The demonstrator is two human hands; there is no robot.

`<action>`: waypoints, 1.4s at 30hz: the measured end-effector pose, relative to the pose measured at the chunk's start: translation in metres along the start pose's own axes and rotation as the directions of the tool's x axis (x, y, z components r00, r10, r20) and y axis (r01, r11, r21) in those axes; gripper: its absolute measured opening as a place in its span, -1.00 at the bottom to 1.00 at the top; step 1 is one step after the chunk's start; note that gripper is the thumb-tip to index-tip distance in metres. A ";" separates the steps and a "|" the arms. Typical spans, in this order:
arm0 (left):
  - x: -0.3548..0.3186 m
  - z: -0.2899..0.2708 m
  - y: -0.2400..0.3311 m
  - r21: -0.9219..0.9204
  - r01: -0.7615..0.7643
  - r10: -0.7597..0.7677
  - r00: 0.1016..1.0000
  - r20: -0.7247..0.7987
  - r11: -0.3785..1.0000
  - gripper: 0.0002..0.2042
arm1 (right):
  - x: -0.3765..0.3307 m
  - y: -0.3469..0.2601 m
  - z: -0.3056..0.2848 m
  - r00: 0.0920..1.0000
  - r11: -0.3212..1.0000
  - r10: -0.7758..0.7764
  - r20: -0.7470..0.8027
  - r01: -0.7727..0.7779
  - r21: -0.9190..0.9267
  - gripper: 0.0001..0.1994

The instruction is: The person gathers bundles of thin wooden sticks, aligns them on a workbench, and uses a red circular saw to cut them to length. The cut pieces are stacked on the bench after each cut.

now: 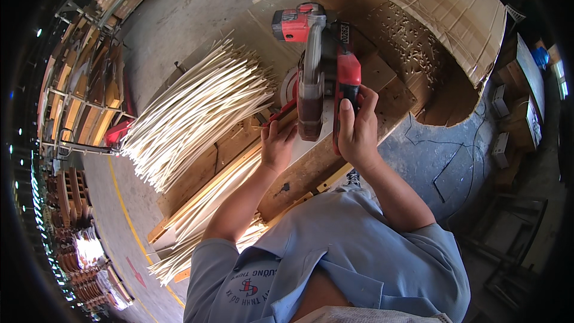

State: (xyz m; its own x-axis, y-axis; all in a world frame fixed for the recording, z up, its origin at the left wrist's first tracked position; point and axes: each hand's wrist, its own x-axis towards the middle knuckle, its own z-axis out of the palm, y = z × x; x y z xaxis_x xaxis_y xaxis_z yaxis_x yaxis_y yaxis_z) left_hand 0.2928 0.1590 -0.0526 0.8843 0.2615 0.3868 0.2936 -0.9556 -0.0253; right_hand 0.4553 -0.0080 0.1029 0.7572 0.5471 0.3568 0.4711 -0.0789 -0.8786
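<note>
Your right hand (359,133) is wrapped around the black-and-red handle of the saw (311,78), its fingers grasping it with the thumb lying along the near side. The saw stands on the wooden worktop (308,170), in front of your chest. Your left hand (277,148) is low at the saw's left side, fingers bent close to its base; you cannot tell from here whether they grip anything. Left of the saw lies a broad bundle of thin pale sticks (203,98), with more sticks (179,257) nearer you. Right of the saw, a large cardboard box (442,9) gapes open, short cut pieces (412,39) scattered inside.
</note>
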 end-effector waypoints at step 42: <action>0.001 -0.005 0.002 -0.069 -0.025 0.020 0.998 -0.066 0.997 -0.66 | 0.192 -0.046 -0.027 0.951 0.944 0.306 0.047 -0.310 0.117 -0.28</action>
State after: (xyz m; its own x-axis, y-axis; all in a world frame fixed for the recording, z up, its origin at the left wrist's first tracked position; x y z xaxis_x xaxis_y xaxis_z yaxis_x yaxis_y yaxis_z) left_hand 0.2920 0.1564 -0.0477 0.8639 0.2326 0.4466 0.2461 -0.9688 0.0286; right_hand 0.5911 0.0787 0.2208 0.8431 0.5350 0.0554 0.1569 -0.1461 -0.9767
